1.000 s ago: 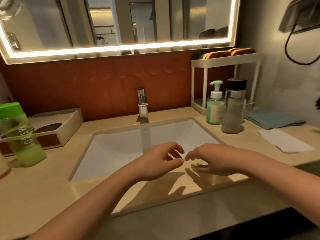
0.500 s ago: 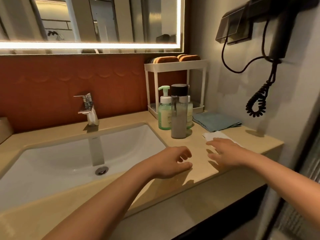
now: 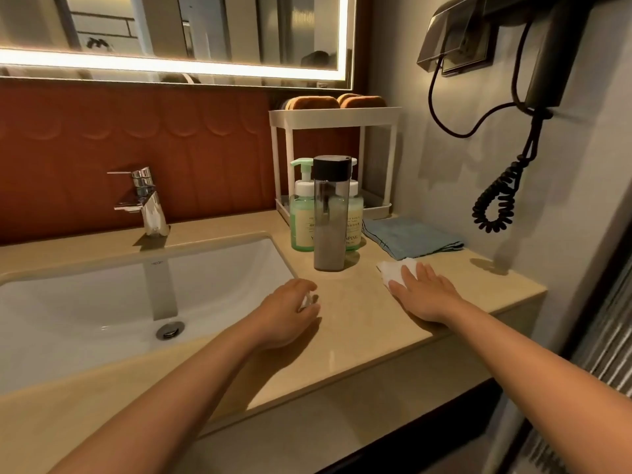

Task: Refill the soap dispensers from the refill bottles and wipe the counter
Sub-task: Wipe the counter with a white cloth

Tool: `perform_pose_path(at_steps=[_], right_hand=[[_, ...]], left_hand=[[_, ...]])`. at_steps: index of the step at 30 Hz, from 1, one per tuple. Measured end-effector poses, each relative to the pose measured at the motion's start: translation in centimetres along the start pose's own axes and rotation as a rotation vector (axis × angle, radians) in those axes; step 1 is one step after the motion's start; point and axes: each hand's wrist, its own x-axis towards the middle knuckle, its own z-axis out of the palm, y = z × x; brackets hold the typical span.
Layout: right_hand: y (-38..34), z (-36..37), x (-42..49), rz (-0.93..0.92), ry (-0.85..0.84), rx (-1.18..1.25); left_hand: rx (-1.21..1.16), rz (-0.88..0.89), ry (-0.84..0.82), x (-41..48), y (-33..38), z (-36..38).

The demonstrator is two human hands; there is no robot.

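Observation:
A green pump soap dispenser (image 3: 301,213) and a second dispenser (image 3: 355,218) stand at the back of the beige counter (image 3: 352,323), right of the sink. A clear grey refill bottle with a black cap (image 3: 330,217) stands in front of them and partly hides the second one. A white paper wipe (image 3: 393,271) lies on the counter. My right hand (image 3: 424,292) lies flat on it, fingers spread. My left hand (image 3: 287,313) rests on the counter by the sink's right corner, fingers loosely curled, holding nothing.
The white sink (image 3: 102,302) and chrome faucet (image 3: 145,200) fill the left. A folded blue towel (image 3: 410,236) lies behind the wipe. A white rack (image 3: 335,114) holds brown sponges. A wall hair dryer with a coiled cord (image 3: 496,206) hangs at the right.
The view has swung right, away from the sink's middle. My right hand reached forward and came down flat on the white wipe. My left hand settled on the counter by the sink corner.

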Motion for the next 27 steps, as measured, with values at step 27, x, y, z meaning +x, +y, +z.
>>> perform_pose_path(at_steps=[27], right_hand=[[-18.6,2.7,-11.0,-0.735,-0.116,-0.019]], left_hand=[[0.187,-0.086,-0.017,-12.7,-6.8,-3.8]])
